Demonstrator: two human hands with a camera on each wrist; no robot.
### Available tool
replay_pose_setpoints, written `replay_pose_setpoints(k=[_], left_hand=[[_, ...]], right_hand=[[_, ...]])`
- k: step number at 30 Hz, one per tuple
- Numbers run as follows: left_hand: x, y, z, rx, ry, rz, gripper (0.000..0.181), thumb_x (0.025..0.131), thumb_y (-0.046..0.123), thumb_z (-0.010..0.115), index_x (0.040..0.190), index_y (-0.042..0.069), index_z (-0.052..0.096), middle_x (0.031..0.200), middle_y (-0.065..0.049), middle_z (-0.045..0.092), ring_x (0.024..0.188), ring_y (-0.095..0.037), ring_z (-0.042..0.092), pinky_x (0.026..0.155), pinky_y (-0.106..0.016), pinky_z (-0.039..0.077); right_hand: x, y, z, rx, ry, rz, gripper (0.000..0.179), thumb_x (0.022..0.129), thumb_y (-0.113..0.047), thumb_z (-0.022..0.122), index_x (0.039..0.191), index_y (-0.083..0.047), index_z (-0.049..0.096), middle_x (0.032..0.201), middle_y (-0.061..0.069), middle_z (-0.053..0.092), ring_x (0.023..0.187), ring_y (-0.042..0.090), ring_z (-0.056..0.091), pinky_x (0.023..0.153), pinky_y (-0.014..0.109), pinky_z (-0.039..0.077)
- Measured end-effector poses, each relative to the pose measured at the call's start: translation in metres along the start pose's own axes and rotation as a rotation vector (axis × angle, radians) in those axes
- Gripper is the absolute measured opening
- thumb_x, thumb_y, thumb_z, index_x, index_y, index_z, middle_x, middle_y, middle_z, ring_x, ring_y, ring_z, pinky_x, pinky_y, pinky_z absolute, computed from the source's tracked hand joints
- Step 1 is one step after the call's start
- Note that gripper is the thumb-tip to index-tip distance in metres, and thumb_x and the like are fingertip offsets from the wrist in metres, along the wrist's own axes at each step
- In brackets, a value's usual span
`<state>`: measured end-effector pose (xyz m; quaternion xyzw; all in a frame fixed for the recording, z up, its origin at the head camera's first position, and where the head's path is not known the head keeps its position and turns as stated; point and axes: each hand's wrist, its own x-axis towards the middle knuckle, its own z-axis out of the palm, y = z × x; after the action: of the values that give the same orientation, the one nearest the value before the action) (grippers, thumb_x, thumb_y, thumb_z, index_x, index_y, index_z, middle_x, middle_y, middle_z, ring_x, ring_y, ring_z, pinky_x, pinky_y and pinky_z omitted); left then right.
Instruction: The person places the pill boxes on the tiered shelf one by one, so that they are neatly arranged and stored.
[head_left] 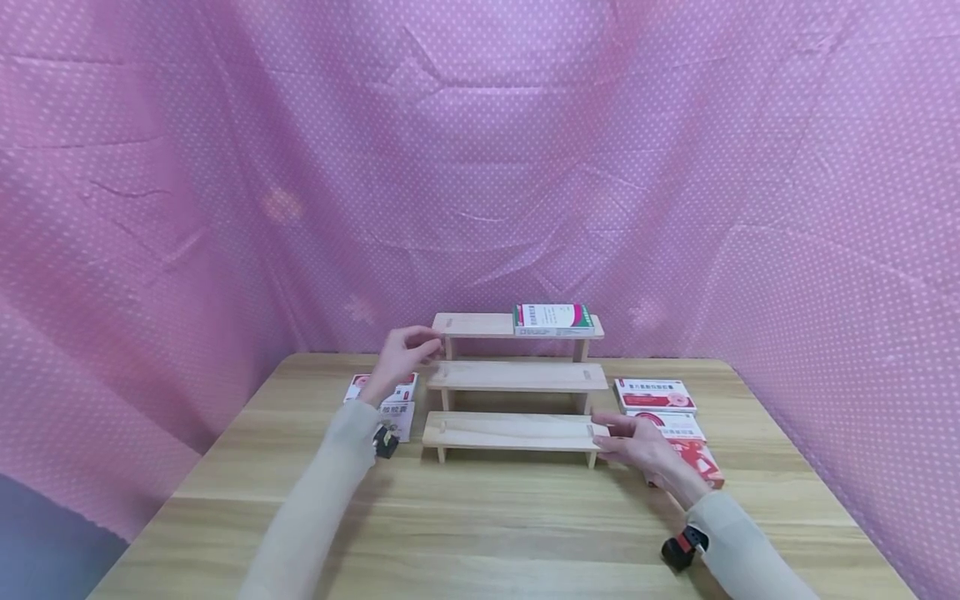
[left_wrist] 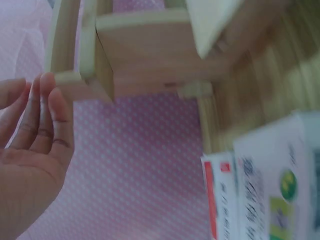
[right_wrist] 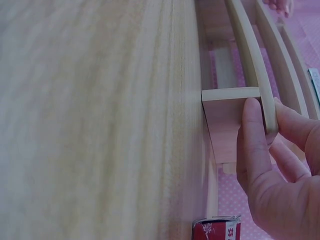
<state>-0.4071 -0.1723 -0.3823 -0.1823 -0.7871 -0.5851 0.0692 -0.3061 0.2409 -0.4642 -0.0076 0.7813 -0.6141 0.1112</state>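
A three-tier wooden stand (head_left: 517, 377) stands on the table, its tiers rising toward the back. On the right part of its top tier lies a white and green medicine box (head_left: 555, 317). My left hand (head_left: 401, 360) is at the left end of the top tier; in the left wrist view its loosely bent fingers (left_wrist: 58, 112) meet or nearly meet the board's end. My right hand (head_left: 647, 450) pinches the right end of the lowest tier. The right wrist view has fingers (right_wrist: 256, 145) under the board against the leg, the thumb on the board's other side.
Several white and red medicine boxes (head_left: 656, 394) lie in a column right of the stand, partly under my right hand. More boxes (head_left: 401, 421) lie on the left, partly behind my left forearm. A pink dotted cloth (head_left: 480, 167) hangs behind the wooden table (head_left: 480, 533).
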Motion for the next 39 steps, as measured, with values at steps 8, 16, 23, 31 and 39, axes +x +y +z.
replay_pose_setpoints(k=[8, 16, 23, 31, 39], left_hand=[[-0.020, -0.022, -0.031, 0.103, -0.124, -0.096, 0.041, 0.091, 0.023, 0.069, 0.125, 0.001, 0.062, 0.119, -0.020, 0.068, 0.095, -0.023, 0.069, 0.086, -0.041, 0.059], [-0.036, -0.045, -0.054, 0.105, -0.207, -0.132, 0.045, 0.088, 0.013, 0.070, 0.130, 0.001, 0.058, 0.126, -0.024, 0.063, 0.109, -0.031, 0.065, 0.096, -0.051, 0.054], [-0.052, -0.062, -0.075, 0.281, -0.226, -0.192, 0.045, 0.085, 0.011, 0.073, 0.127, 0.001, 0.061, 0.129, -0.020, 0.062, 0.118, -0.031, 0.059, 0.106, -0.050, 0.045], [-0.069, -0.073, -0.092, 0.360, -0.203, -0.305, 0.049, 0.080, 0.020, 0.077, 0.125, 0.006, 0.064, 0.138, -0.018, 0.055, 0.130, -0.039, 0.044, 0.109, -0.061, 0.034], [-0.074, -0.079, -0.098, 0.491, -0.237, -0.273, 0.051, 0.076, 0.019, 0.080, 0.122, 0.003, 0.066, 0.134, -0.024, 0.056, 0.120, -0.041, 0.051, 0.107, -0.063, 0.037]], right_hand=[[0.000, 0.000, 0.000, 0.009, -0.004, -0.003, 0.056, 0.090, -0.011, 0.070, 0.141, 0.001, 0.049, 0.142, 0.026, 0.050, 0.101, 0.017, 0.067, 0.088, 0.035, 0.060], [0.001, 0.002, -0.001, 0.017, 0.003, 0.015, 0.057, 0.088, -0.013, 0.072, 0.140, -0.001, 0.051, 0.143, 0.025, 0.050, 0.103, 0.018, 0.067, 0.088, 0.035, 0.060], [0.000, 0.001, -0.001, 0.021, -0.014, 0.001, 0.058, 0.090, -0.012, 0.070, 0.142, 0.000, 0.048, 0.143, 0.027, 0.047, 0.102, 0.017, 0.066, 0.089, 0.035, 0.059], [0.000, 0.000, -0.001, 0.028, -0.007, 0.001, 0.058, 0.088, -0.011, 0.072, 0.141, -0.001, 0.050, 0.141, 0.025, 0.051, 0.101, 0.017, 0.067, 0.087, 0.035, 0.060], [0.001, 0.002, -0.001, 0.022, 0.000, 0.004, 0.058, 0.088, -0.013, 0.073, 0.140, -0.001, 0.051, 0.141, 0.025, 0.051, 0.101, 0.017, 0.066, 0.088, 0.036, 0.060]])
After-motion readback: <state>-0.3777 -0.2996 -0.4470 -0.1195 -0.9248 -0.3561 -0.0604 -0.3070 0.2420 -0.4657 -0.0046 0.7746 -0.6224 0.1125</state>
